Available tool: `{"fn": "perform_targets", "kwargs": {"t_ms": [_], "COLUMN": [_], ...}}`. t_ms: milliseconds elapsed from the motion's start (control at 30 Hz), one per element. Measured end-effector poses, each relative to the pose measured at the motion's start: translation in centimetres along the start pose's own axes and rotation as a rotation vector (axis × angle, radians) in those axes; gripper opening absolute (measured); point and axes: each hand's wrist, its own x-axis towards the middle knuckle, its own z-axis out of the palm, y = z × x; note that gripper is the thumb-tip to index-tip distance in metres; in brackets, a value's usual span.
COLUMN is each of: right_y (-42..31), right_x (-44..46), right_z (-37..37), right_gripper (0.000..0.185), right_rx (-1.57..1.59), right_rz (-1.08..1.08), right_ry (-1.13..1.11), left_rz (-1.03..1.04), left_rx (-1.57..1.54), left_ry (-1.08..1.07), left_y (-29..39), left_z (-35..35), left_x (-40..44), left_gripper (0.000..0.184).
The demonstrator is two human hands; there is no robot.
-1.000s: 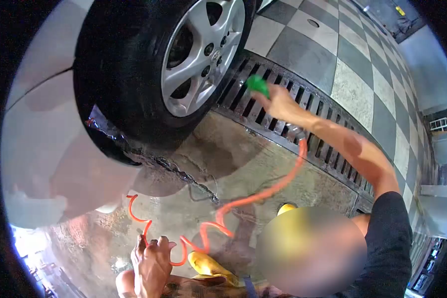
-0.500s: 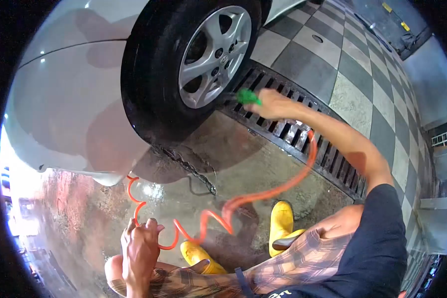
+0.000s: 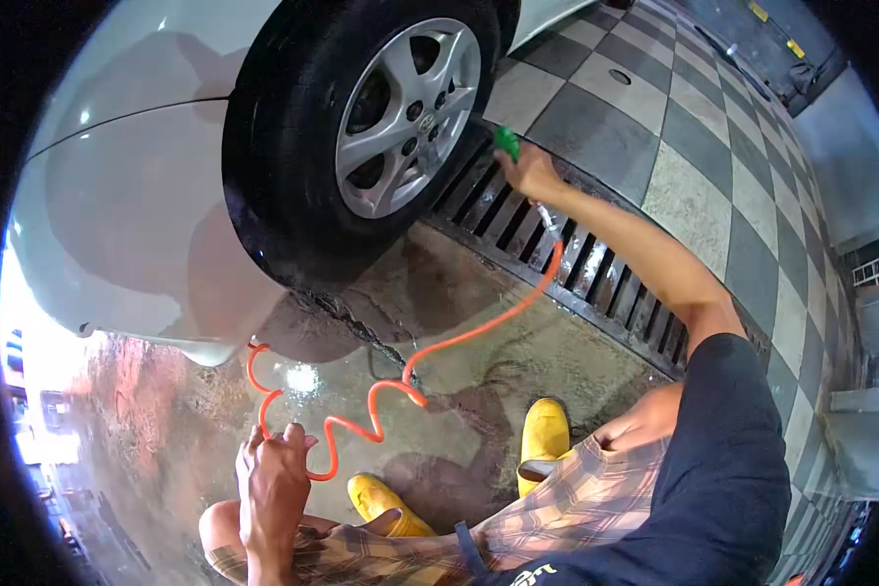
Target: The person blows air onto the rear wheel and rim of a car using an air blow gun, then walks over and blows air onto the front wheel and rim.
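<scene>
My right hand (image 3: 534, 176) is wrapped round a green spray gun (image 3: 507, 143), held just beside the silver wheel (image 3: 395, 146) and above the floor grating. From the gun's metal fitting below the hand runs an orange coiled hose (image 3: 483, 334). My left hand (image 3: 273, 479), low on the left, is closed on the same hose, whose coils pass on toward the car's underside. The black tyre (image 3: 268, 146) looks wet and stands apart from both hands. Most of the gun's handle is hidden by my right fingers.
A white car body (image 3: 136, 205) fills the upper left. A metal drain grating (image 3: 596, 278) crosses the floor beside grey and white checkered tiles (image 3: 693, 190). The concrete (image 3: 459, 391) is wet, and yellow boots (image 3: 545, 430) are on my feet.
My right hand has moved the spray gun up and slightly right, away from the wheel's lower edge. The hose has swung left and hangs straighter. My left hand has barely moved.
</scene>
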Motion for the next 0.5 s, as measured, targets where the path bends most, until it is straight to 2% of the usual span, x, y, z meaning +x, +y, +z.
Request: {"fn": "perform_targets", "kwargs": {"t_ms": [33,100,167,233,267,300,367,433,500], "right_y": [0.1,0.4,2.5,1.5,2.6,3.0,3.3,2.2,1.7], "right_x": [0.2,1.2,2.3,2.5,2.4,1.9,1.8,1.8,0.5], "right_z": [-0.3,-1.0,0.2,-1.6,-0.9,-0.2,0.4,-0.6,1.3], "right_gripper": [0.049,0.045,0.045,0.04,0.039,0.039,0.039,0.045,0.046], "right_rx": [-0.002,-0.128,0.01,-0.05,0.016,0.02,0.183,0.137,0.053], "right_rz": [-0.001,0.15,-0.076,0.315,0.229,0.229,0.226,0.344,0.245], "right_ry": [-0.001,-0.273,0.054,-0.41,-0.314,-0.318,-0.097,-0.526,-0.122], "left_rz": [0.005,0.008,0.021,0.048,0.076,0.074,0.096,0.108,0.119], "left_rx": [-0.035,-0.066,-0.006,-0.065,-0.116,-0.111,-0.085,-0.109,-0.127], "left_ry": [0.002,0.01,0.05,0.068,0.082,0.079,0.158,0.153,0.135], "left_y": [0.1,0.1,0.0,0.0,0.0,0.0,0.2,0.1,0.0], "left_z": [-0.2,-0.1,0.4,-0.1,-0.3,-0.4,-0.3,-0.2,-0.3], "left_x": [0.0,0.0,0.1,0.6,0.6,0.4,0.4,0.5,0.2], "left_gripper": [0.018,0.018,0.018,0.019,0.021,0.021,0.023,0.022,0.022]}}
